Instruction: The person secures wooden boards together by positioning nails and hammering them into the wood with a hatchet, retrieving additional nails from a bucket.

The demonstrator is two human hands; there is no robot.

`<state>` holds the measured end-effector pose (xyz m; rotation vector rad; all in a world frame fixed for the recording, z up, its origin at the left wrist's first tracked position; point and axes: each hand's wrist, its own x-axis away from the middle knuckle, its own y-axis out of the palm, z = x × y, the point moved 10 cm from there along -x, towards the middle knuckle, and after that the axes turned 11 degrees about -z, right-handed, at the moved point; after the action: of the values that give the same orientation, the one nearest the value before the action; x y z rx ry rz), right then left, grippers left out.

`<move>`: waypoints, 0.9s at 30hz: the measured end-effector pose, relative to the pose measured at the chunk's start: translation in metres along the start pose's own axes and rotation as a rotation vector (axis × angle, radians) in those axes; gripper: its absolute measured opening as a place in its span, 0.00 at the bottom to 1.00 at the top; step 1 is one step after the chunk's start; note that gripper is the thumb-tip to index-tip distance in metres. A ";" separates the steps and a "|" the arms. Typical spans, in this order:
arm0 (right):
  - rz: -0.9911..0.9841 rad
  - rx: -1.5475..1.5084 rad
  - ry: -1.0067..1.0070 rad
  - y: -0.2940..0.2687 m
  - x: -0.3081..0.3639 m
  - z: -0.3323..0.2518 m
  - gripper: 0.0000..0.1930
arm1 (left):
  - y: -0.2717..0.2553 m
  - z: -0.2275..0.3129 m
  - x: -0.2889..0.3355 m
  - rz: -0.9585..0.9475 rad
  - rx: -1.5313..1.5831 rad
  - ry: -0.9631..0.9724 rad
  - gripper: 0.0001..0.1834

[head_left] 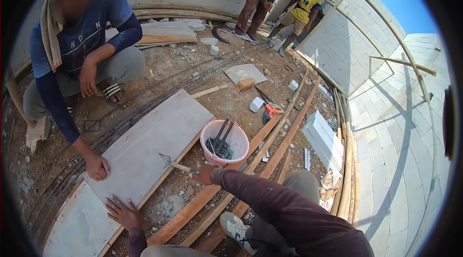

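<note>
My left hand lies with fingers spread on the near edge of a long grey board, where it meets a second pale panel. My right hand is closed round a wooden-handled tool with a pointed grey metal head; its exact kind is unclear. That head hangs over the board's near edge. Just beyond my right hand stands a pink bucket, holding a tangle of dark metal pieces and a tool with two black handles. Across the board, a crouching person's hand presses on its far edge.
Long timber planks run beside my foot. Thin steel bars lie beyond the board. A red-handled saw, white blocks and bamboo poles lie to the right. Two people stand by the far block wall.
</note>
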<state>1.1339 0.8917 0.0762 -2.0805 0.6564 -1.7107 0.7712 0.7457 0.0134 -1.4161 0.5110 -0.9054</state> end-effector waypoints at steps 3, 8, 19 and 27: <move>-0.003 0.459 -0.041 -0.062 0.041 -0.004 0.25 | 0.002 0.008 0.000 0.009 -0.018 0.027 0.36; -0.036 0.661 0.098 -0.134 0.140 0.009 0.24 | -0.008 0.020 -0.002 -0.064 -0.043 0.049 0.36; 0.037 0.233 0.145 -0.078 0.164 0.213 0.26 | -0.001 -0.006 -0.003 0.028 0.020 0.217 0.46; 0.095 0.108 0.057 0.004 0.094 0.363 0.22 | 0.060 -0.107 -0.065 -0.392 -0.128 0.238 0.41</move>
<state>1.5036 0.8310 0.0786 -1.9031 0.6538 -1.7180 0.6638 0.7256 -0.0716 -1.5637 0.4825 -1.3877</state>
